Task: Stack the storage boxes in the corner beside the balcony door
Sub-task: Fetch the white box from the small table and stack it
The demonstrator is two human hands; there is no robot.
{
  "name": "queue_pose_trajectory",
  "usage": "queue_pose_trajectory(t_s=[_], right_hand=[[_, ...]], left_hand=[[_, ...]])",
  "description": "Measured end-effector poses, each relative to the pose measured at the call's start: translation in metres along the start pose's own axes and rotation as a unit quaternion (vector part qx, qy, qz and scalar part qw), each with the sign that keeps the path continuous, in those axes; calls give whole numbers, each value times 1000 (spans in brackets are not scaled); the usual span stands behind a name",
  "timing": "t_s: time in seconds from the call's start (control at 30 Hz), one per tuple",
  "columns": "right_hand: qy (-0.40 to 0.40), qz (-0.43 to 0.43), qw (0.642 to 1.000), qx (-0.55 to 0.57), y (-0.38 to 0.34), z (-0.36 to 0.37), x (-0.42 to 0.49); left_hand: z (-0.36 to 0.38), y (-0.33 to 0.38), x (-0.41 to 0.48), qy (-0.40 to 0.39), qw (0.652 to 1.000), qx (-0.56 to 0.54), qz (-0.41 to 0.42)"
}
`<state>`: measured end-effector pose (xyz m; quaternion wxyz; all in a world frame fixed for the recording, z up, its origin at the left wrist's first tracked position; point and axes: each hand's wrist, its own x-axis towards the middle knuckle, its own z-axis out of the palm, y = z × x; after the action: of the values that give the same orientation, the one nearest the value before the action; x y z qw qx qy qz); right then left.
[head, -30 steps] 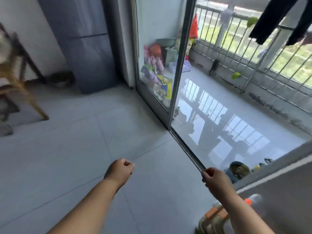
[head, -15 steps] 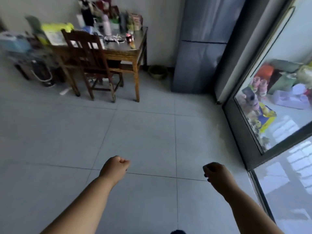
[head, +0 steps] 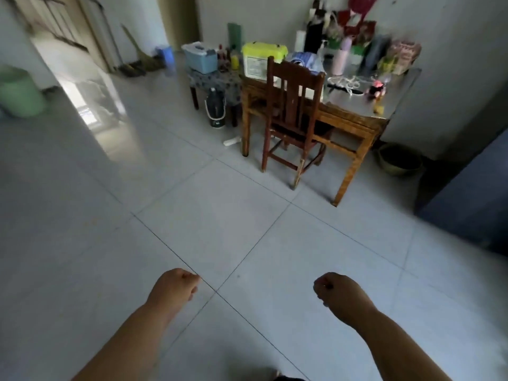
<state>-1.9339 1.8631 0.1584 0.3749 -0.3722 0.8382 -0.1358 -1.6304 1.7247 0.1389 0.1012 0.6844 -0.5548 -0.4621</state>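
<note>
Both the left hand [head: 176, 284] and the right hand [head: 336, 294] were empty, fingers curled into fists. The green box [head: 262, 63] and blue box [head: 200, 57] sat far on the desk [head: 395, 105]; best to walk closer, open both hands and lift one box by its sides

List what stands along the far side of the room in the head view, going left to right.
Green bin → broom → blue storage box → yellow-lidded storage box → wooden chair → woven basket.

Bare tiled floor [head: 214, 221] ahead, wooden chair [head: 292, 111] and cluttered table [head: 365, 111] beyond
</note>
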Motion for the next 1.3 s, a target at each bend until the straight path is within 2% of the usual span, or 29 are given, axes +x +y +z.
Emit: queue_pose_trajectory(t_s=[0.27,0.43,0.57,0.73,0.93,1.03,1.3], right_hand=[[-61,-61,995,-48,-153,-9,164],[-81,-78,991,-67,-241,12,260],[-72,-70,993,-67,-320,8,329],[-35,-67,997,-30,-426,-11,425],[-33,-68,996,-39,-513,-27,536],[-40,-80,995,-53,-554,-38,595],[-51,-117,987,-94,-728,-91,806]], left_hand=[[-69,36,120,76,986,-124,-75],[-115,43,226,161,962,-166,-148],[-177,76,322,123,966,-172,-146],[-250,153,456,107,966,-205,-117],[-282,214,590,80,976,-177,-95],[-294,241,646,92,979,-160,-88],[-366,344,835,126,970,-183,-103]])
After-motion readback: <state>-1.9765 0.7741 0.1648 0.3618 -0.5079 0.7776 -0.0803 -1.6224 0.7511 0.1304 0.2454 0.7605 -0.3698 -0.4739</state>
